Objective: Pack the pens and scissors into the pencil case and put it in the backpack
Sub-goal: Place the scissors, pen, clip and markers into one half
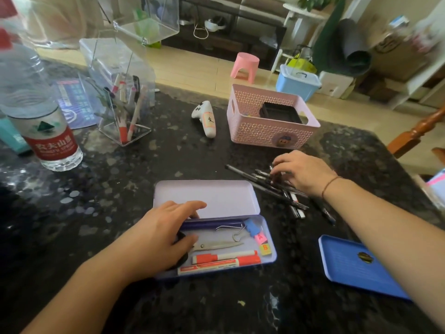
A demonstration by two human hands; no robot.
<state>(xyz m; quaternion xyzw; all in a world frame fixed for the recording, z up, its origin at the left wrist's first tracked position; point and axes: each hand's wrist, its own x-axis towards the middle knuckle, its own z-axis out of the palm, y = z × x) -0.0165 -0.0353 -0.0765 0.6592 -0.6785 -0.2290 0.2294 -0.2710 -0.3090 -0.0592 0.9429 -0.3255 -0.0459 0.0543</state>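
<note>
L hand (pixel 166 227) flat, fingers relaxed, resting in open lilac metal pencil case (pixel 243 201) over steel scissors (pixel 216 245); R hand (pixel 301 172) fingers curled onto black pens pile (pixel 269 186) on dark stone counter (pixel 120 189).

Dark speckled stone tabletop (pixel 101 189) in foreground; pale tiled floor (pixel 197 71) beyond. Small pink stool (pixel 245 66) on floor, near blue lidded storage box (pixel 297 81). Low dark media cabinet (pixel 224 30) along far wall. White plant stand (pixel 302 20) beside rolled grey mat (pixel 354 49). Turned wooden chair post (pixel 416 133) at right edge. Soft daylight throughout.
</note>
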